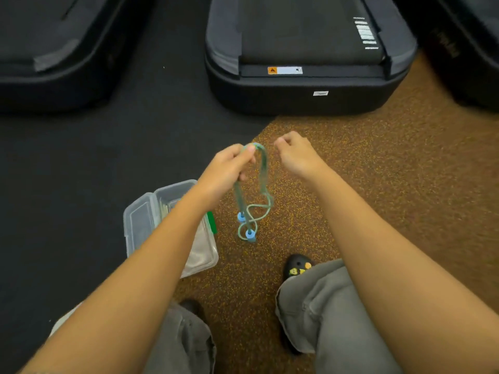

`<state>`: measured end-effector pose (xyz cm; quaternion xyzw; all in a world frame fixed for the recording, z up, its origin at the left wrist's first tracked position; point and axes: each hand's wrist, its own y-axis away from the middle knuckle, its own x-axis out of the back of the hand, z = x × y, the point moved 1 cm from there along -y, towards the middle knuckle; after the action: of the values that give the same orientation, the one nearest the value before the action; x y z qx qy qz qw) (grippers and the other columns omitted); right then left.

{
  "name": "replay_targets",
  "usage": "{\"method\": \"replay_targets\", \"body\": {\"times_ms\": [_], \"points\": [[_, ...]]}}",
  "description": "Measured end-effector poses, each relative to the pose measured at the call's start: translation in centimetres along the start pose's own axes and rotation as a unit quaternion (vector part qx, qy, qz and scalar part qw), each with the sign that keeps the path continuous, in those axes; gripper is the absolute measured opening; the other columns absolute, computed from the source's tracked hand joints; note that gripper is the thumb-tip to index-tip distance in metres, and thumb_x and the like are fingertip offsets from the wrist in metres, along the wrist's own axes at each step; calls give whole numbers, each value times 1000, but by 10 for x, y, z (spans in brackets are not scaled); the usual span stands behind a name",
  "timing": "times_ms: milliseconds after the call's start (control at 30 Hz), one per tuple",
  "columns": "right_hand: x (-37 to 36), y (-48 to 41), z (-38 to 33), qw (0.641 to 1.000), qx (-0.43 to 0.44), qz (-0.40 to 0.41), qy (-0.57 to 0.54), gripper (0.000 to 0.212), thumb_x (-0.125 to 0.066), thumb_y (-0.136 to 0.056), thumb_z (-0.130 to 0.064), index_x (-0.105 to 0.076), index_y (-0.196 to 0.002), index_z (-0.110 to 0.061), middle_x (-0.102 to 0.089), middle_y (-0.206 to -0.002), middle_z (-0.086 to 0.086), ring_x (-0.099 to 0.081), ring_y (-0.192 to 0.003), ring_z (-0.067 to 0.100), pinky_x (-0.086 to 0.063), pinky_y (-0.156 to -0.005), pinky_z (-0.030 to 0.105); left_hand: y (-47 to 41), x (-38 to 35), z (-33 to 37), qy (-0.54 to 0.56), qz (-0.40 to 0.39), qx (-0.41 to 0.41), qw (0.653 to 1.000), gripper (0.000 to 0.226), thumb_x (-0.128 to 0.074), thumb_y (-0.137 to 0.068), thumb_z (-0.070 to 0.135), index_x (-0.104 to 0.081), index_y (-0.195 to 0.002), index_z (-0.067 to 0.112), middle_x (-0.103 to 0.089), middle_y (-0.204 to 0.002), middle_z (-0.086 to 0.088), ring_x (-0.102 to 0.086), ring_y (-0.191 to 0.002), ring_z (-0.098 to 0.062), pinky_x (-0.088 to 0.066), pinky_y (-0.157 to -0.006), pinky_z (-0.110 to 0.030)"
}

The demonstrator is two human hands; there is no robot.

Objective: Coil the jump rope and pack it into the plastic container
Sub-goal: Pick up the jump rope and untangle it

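My left hand (229,171) grips a pale green jump rope (263,174) folded into hanging loops. Its loose end curls below, with two blue handle ends (247,225) dangling just above the floor. My right hand (297,152) hovers just right of the top loop, fingers curled and holding nothing; it does not touch the rope. The clear plastic container (143,222) lies open on the floor below my left forearm, which hides part of it. A green clasp (211,221) shows at its right edge.
Three dark treadmill bases stand ahead: one at far left (54,63), one in the middle (310,76), one at the right edge (464,49). The floor is black mat on the left and brown speckled rubber (378,157) on the right. My knees and black shoe (297,267) are below.
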<state>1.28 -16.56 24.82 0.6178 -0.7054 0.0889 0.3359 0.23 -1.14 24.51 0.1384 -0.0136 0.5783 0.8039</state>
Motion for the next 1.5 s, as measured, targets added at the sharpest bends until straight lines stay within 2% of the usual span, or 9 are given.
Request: {"method": "replay_targets", "body": {"times_ms": [133, 233, 333, 467, 600, 933, 1167, 1300, 1500], "points": [[8, 1, -2, 978, 106, -131, 121, 58, -54, -86, -14, -34, -139, -30, -28, -148, 9, -27, -136, 32, -23, -115, 43, -2, 5, 36, 88, -41, -20, 995, 33, -38, -98, 29, -52, -70, 18, -31, -43, 13, -32, -45, -4, -38, -60, -23], [1, 4, -5, 961, 142, -160, 175, 31, -53, -91, -29, -56, -120, -21, -47, -135, 9, -40, -128, 26, -32, -108, 41, 0, 21, 46, 147, -53, -43, 987, 33, -39, -98, 29, -53, -70, 18, -28, -44, 13, -29, -44, -5, -37, -57, -22], [14, 7, -11, 975, 120, -117, 144, 21, -47, -94, -28, -61, -99, -13, -62, -96, 5, -55, -88, 18, -41, -74, 31, 1, 40, 34, 162, -22, -42, 986, 31, -42, -96, 30, -54, -70, 19, -29, -45, 13, -30, -46, -5, -37, -61, -23], [35, 8, -20, 991, 126, -47, -27, 17, -42, -97, -24, -53, -85, -18, -62, -71, 0, -63, -69, 14, -49, -70, 29, 3, 56, -1, 47, 18, -9, 999, 26, -49, -90, 37, -62, -72, 24, -42, -49, 13, -45, -56, -6, -35, -67, -27], [39, 8, -35, 972, 181, -4, -147, 23, -41, -97, -19, -50, -76, -22, -42, -58, 0, -39, -44, 7, -37, -48, 24, 2, 53, -16, -42, -25, 13, 999, 22, -56, -90, 32, -63, -87, 12, -56, -66, 6, -52, -68, -8, -38, -73, -28], [47, 3, -52, 910, 188, 40, -368, 25, -40, -98, -18, -49, -75, -18, -38, -53, -9, -23, -38, 3, -16, -38, 18, -6, 45, -42, -181, -72, 73, 978, 26, -54, -91, 30, -54, -85, 5, -38, -68, 0, -35, -63, -14, -29, -59, -30], [58, -7, -51, 870, 158, 111, -454, 27, -37, -99, -20, -44, -74, -15, -39, -57, -5, -26, -38, 3, -17, -38, 17, -2, 44, -71, -322, -157, 113, 927, 26, -53, -92, 26, -56, -93, 0, -53, -80, -7, -45, -71, -19, -35, -61, -30], [72, -12, -47, 837, 146, 157, -503, 28, -35, -100, -21, -44, -74, -13, -38, -55, -5, -28, -38, 4, -22, -38, 16, 0, 46, -88, -378, -193, 122, 897, 7, -53, -90, 17, -57, -90, 12, -65, -104, -13, -58, -92, -28, -43, -78, -35], [72, -19, -38, 860, 103, 185, -464, 29, -35, -100, -22, -48, -74, -15, -40, -55, -4, -36, -38, 3, -29, -40, 17, -2, 45, -89, -368, -178, 101, 907, 17, -51, -92, 13, -62, -103, 5, -65, -106, -6, -58, -95, -19, -39, -78, -25]]}}
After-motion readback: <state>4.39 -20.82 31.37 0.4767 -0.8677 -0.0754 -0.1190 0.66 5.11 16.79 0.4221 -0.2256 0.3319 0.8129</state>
